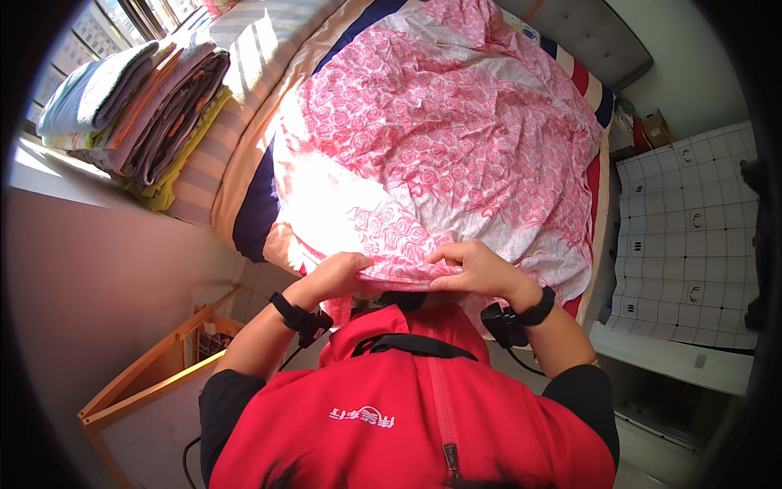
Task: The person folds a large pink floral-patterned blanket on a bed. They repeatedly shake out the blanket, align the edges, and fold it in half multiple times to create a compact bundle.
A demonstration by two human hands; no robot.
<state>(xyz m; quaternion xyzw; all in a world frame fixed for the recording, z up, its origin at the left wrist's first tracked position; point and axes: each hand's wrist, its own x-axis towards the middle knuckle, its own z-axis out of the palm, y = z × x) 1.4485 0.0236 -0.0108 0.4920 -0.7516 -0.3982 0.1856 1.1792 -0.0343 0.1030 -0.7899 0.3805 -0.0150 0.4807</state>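
A large pink-and-white sheet with a rose print (440, 134) lies rumpled over the bed. Its near edge is raised in front of my red vest, bunched between my two hands. My left hand (339, 275) grips the gathered edge on the left side of the view, its fingertips partly hidden by cloth. On the right side, my right hand (479, 272) pinches the same edge between thumb and fingers. Strong sunlight washes out part of the sheet just beyond my left hand.
Folded blankets and towels (153, 110) are stacked by the window at upper left. A grey headboard (574, 36) stands at upper right. A checked cloth (684, 232) covers something on the right. A wooden frame (153, 385) stands at lower left.
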